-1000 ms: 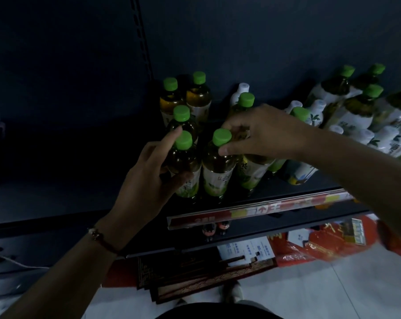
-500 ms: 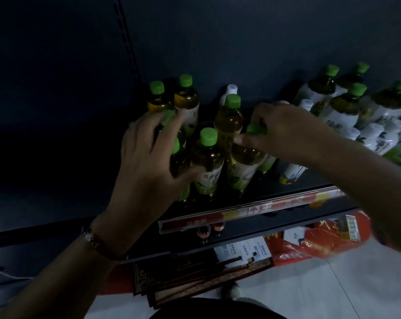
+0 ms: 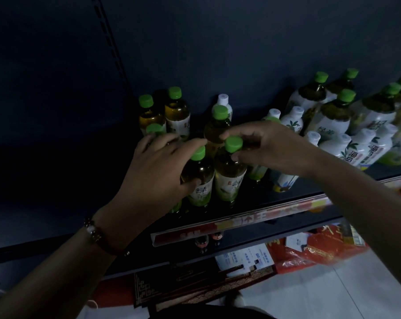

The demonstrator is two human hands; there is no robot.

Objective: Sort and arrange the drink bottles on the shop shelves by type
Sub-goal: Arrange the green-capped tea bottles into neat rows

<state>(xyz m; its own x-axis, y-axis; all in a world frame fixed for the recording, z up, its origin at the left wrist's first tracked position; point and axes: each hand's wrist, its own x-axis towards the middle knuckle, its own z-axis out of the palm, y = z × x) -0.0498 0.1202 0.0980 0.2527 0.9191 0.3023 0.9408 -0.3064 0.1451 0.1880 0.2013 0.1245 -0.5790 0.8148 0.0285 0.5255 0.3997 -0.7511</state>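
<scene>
Several green-capped tea bottles stand in a cluster on the dark shelf. My left hand wraps the front-left green tea bottle, thumb on its label, fingers over the neck. My right hand pinches the cap and neck of the neighbouring green tea bottle. Both bottles stand upright, side by side and touching. More green-capped bottles stand behind them. White-capped bottles and bigger green-capped bottles fill the right part of the shelf.
A red price strip runs along the shelf's front edge. The shelf part to the left of the cluster is dark. Below are small dark bottles, red packages, patterned boxes and a pale tiled floor.
My right hand has slid a green tea bottle left, up against the one in my left hand. My left hand shifted slightly right and lower on its bottle.
</scene>
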